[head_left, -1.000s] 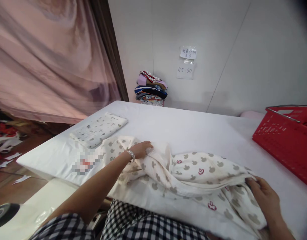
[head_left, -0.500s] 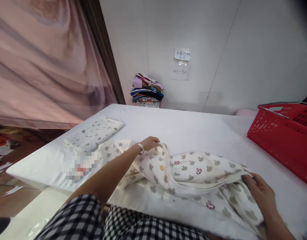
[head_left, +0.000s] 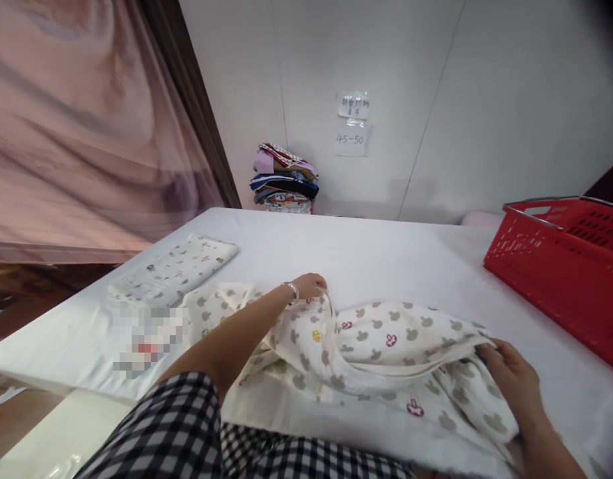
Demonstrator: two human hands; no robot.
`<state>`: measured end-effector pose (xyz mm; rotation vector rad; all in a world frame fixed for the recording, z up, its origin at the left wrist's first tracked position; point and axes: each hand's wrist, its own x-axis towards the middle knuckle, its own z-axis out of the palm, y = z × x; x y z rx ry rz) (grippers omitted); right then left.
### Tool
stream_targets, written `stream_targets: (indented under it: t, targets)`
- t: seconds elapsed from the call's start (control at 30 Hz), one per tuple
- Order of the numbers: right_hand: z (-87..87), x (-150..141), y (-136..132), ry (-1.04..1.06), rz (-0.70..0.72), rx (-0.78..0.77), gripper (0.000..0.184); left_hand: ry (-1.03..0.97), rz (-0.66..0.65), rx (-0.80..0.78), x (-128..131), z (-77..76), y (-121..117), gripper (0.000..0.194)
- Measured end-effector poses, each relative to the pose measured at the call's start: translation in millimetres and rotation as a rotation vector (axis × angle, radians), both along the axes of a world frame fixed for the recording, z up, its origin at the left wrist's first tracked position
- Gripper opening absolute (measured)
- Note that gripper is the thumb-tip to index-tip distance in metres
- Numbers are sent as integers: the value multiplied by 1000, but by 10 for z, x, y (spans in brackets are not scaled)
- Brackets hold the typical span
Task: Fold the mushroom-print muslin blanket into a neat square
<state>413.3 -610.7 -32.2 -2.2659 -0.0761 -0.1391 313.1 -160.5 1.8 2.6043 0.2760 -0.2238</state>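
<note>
A white cloth (head_left: 376, 339) printed with grey, red and yellow motifs lies bunched on the white-covered table (head_left: 286, 246). My left hand (head_left: 310, 286), a bracelet at its wrist, pinches the cloth's far edge near the middle. At the right end, my right hand (head_left: 510, 376) grips the hem, its fingertips partly hidden in the fabric. Between both hands the hem sags in a curve, with layers folded beneath it. Beyond my left forearm rests a folded white cloth (head_left: 176, 269) with small dark prints.
A red plastic basket (head_left: 560, 273) with a metal handle stands at the right. Folded textiles (head_left: 285, 178) are stacked by the wall past the far edge. Paper notes (head_left: 352, 125) are taped to the wall. A pink curtain (head_left: 86, 133) hangs at the left.
The view has shifted slightly, so most things sit a little further left. My left hand has moved slightly to the right over the cloth, still pinching it; my right hand keeps its grip.
</note>
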Motion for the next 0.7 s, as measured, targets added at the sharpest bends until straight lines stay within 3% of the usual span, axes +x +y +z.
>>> stream_targets:
  t: [0.1, 0.3, 0.57, 0.7]
  targets:
    - [-38, 21, -28, 25, 8, -2, 46, -9, -49, 15, 8, 2, -10, 39]
    - [-75, 49, -51, 26, 3, -13, 45, -74, -100, 108, -40, 7, -21, 35]
    - [-74, 55, -50, 6, 18, -13, 47, -138, -226, 213, -126, -121, -76, 25]
    - [-114, 80, -73, 0, 27, -12, 48, -118, -254, 230, -101, -98, -97, 13]
